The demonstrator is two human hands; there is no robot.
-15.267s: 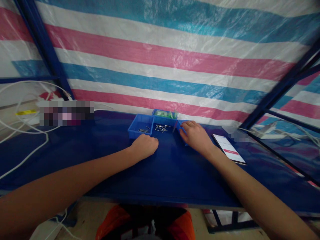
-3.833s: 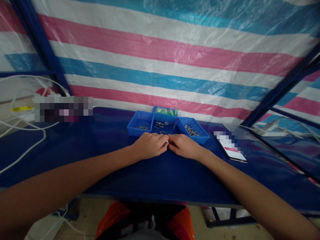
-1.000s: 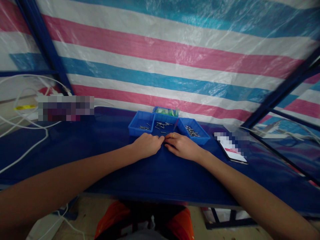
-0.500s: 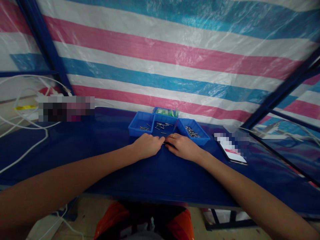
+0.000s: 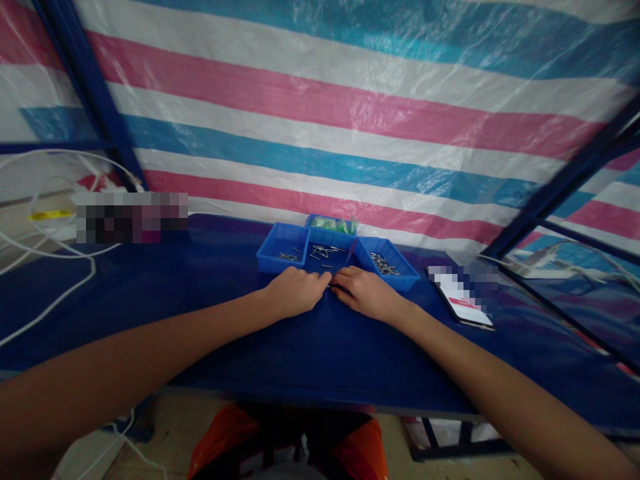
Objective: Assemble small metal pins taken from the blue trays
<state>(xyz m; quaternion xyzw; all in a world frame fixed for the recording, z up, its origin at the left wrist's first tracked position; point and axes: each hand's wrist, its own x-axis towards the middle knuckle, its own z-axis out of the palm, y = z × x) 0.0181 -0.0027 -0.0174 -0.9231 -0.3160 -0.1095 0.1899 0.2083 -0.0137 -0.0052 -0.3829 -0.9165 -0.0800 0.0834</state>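
My left hand [image 5: 296, 293] is closed, with its thumb and fingertips pinched near a tiny metal tip; what it holds is too small to make out. Close beside it, my right hand [image 5: 367, 292], with a ring on one finger, is closed on a small dark item [image 5: 341, 288], mostly hidden under the fingers. Just beyond the hands, loose metal pins [image 5: 323, 251] lie between two blue bins. The left bin [image 5: 281, 265] holds a few pins, and the right bin [image 5: 404, 279] holds a larger pile.
Behind the pins stands another blue bin [image 5: 331, 236] with green-and-clear packets. A phone [image 5: 463, 298] lies right of the bins on the blue table [image 5: 320, 360]. White cables [image 5: 75, 307] run along the left. A striped sheet [image 5: 320, 100] hangs behind.
My right hand's fingers have shifted very slightly, and less of the dark item shows. The bins and pins are unmoved.
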